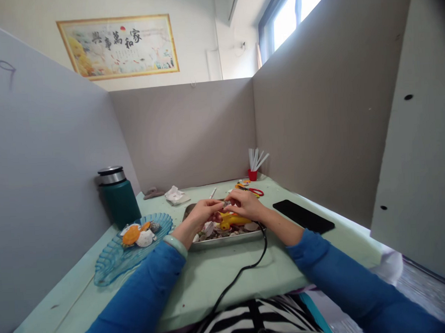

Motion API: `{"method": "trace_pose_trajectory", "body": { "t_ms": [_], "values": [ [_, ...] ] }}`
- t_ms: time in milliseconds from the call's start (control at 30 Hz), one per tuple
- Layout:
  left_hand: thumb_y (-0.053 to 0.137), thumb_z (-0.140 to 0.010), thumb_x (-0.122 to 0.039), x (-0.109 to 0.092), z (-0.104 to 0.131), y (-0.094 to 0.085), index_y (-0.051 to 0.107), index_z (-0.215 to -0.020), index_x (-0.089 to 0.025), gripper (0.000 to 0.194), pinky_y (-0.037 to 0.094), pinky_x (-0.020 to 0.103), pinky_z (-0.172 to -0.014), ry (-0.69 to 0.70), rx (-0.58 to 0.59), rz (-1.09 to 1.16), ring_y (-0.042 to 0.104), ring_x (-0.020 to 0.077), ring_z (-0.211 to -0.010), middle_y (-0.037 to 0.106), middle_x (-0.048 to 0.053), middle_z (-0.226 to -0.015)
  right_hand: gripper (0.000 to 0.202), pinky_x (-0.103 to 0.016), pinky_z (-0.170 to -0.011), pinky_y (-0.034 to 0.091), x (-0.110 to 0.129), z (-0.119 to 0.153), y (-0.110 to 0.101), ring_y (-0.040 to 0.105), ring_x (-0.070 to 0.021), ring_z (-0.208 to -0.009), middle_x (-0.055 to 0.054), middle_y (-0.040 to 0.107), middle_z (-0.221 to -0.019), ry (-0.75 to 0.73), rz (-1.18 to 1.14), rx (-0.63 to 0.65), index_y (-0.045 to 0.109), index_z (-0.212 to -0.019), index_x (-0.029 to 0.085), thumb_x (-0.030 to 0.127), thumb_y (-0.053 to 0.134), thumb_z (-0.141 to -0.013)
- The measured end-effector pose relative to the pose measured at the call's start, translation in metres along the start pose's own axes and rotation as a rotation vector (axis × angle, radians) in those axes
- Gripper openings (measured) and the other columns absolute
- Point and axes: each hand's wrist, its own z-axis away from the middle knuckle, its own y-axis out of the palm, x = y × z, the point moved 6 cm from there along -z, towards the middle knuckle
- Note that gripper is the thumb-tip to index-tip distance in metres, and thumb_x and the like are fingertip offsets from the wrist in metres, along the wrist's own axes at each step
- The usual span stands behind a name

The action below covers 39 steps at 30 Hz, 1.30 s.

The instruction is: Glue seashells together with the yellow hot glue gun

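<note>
My left hand (206, 211) and my right hand (246, 203) meet above a metal tray (226, 241). Their fingertips pinch a small greyish piece (225, 204), too small to name, which lies between the two hands. Under my right hand a yellow glue gun (231, 220) rests in the tray, its black cord (246, 268) running over the front edge toward my lap. Small shells and stones (211, 232) fill the tray around it, partly hidden by my hands.
On the left are a blue glass dish (105, 274) with orange and white shells and a green bottle (120, 201). A black phone (303, 216) lies right. Behind are red-handled scissors (256, 191), crumpled tissue (176, 195) and a red cup (253, 175) of white sticks. Grey partitions surround the table.
</note>
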Motion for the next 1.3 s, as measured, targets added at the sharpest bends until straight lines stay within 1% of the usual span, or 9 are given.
{"method": "trace_pose_trajectory", "body": {
  "t_ms": [300, 400, 467, 567, 633, 800, 967, 1133, 1300],
  "values": [
    [0.076, -0.061, -0.039, -0.0027, 0.0016, 0.0025, 0.067, -0.088, -0.007, 0.043, 0.045, 0.023, -0.052, 0.008, -0.012, -0.033, 0.054, 0.0087, -0.047, 0.059, 0.002, -0.057, 0.023, -0.021, -0.057, 0.031, -0.002, 0.0017, 0.003, 0.048, -0.0109, -0.061, -0.001, 0.057, -0.068, -0.009, 0.035, 0.018, 0.061, -0.083, 0.017, 0.039, 0.063, -0.079],
    [0.076, -0.062, -0.038, -0.0038, 0.0024, 0.0033, 0.066, -0.088, -0.007, 0.041, 0.046, 0.023, -0.052, 0.01, -0.015, -0.022, 0.054, 0.0083, -0.047, 0.06, 0.003, -0.06, 0.022, -0.021, -0.056, 0.031, -0.0025, 0.002, 0.0034, 0.047, -0.0102, -0.059, 0.0, 0.057, -0.067, 0.003, 0.025, 0.018, 0.061, -0.084, 0.017, 0.038, 0.062, -0.079],
    [0.076, -0.063, -0.035, -0.0034, 0.0016, 0.0028, 0.066, -0.088, -0.008, 0.039, 0.046, 0.023, -0.052, 0.014, -0.015, 0.008, 0.054, 0.0079, -0.047, 0.061, 0.003, -0.063, 0.022, -0.021, -0.056, 0.031, -0.0016, 0.0018, 0.0028, 0.047, -0.01, -0.059, 0.0, 0.058, -0.068, 0.01, 0.017, 0.019, 0.061, -0.088, 0.017, 0.037, 0.062, -0.08],
    [0.074, -0.067, -0.031, -0.0013, -0.0013, 0.0011, 0.064, -0.088, -0.009, 0.032, 0.047, 0.023, -0.052, 0.029, -0.005, 0.059, 0.054, 0.0081, -0.048, 0.061, 0.004, -0.065, 0.027, -0.021, -0.057, 0.033, 0.0002, 0.0012, 0.0009, 0.048, -0.0105, -0.059, -0.001, 0.059, -0.071, 0.02, 0.004, 0.019, 0.06, -0.099, 0.017, 0.036, 0.063, -0.08],
    [0.071, -0.07, -0.027, 0.0003, -0.0032, -0.0003, 0.063, -0.089, -0.01, 0.027, 0.048, 0.023, -0.053, 0.035, -0.004, 0.077, 0.055, 0.0086, -0.049, 0.061, 0.003, -0.064, 0.028, -0.022, -0.058, 0.034, 0.0017, 0.001, 0.0, 0.049, -0.0109, -0.06, -0.001, 0.06, -0.072, 0.017, 0.003, 0.025, 0.06, -0.101, 0.017, 0.036, 0.062, -0.08],
    [0.066, -0.073, -0.019, 0.0013, -0.0031, 0.0012, 0.062, -0.09, -0.01, 0.02, 0.048, 0.024, -0.053, 0.014, 0.021, 0.096, 0.056, 0.0098, -0.048, 0.06, 0.003, -0.061, 0.024, -0.022, -0.059, 0.034, 0.0049, 0.0006, -0.0009, 0.049, -0.0114, -0.062, -0.002, 0.06, -0.073, -0.007, 0.005, 0.03, 0.062, -0.1, 0.018, 0.034, 0.059, -0.083],
    [0.065, -0.073, -0.017, 0.0007, -0.0022, 0.0026, 0.063, -0.086, -0.01, 0.015, 0.049, 0.024, -0.053, 0.001, 0.047, 0.135, 0.056, 0.0095, -0.048, 0.061, 0.004, -0.064, 0.024, -0.022, -0.059, 0.035, 0.0054, 0.0001, -0.0007, 0.049, -0.0117, -0.062, -0.001, 0.06, -0.071, 0.002, 0.001, 0.035, 0.062, -0.101, 0.018, 0.034, 0.06, -0.082],
    [0.068, -0.071, -0.017, 0.0, -0.0019, 0.0017, 0.062, -0.086, -0.009, 0.018, 0.048, 0.024, -0.053, -0.006, 0.024, 0.162, 0.057, 0.0094, -0.048, 0.061, 0.004, -0.064, 0.024, -0.022, -0.059, 0.035, 0.0048, 0.0002, -0.0005, 0.049, -0.0118, -0.062, -0.001, 0.06, -0.071, 0.017, -0.017, 0.034, 0.062, -0.1, 0.018, 0.034, 0.06, -0.081],
    [0.07, -0.07, -0.019, -0.0011, -0.0005, 0.0033, 0.061, -0.086, -0.01, 0.02, 0.049, 0.024, -0.054, -0.019, 0.027, 0.182, 0.057, 0.0089, -0.048, 0.061, 0.004, -0.066, 0.022, -0.022, -0.06, 0.036, 0.0039, 0.0007, 0.0005, 0.05, -0.012, -0.063, -0.001, 0.059, -0.071, 0.008, -0.028, 0.034, 0.062, -0.098, 0.018, 0.033, 0.06, -0.082]
  ]
}}
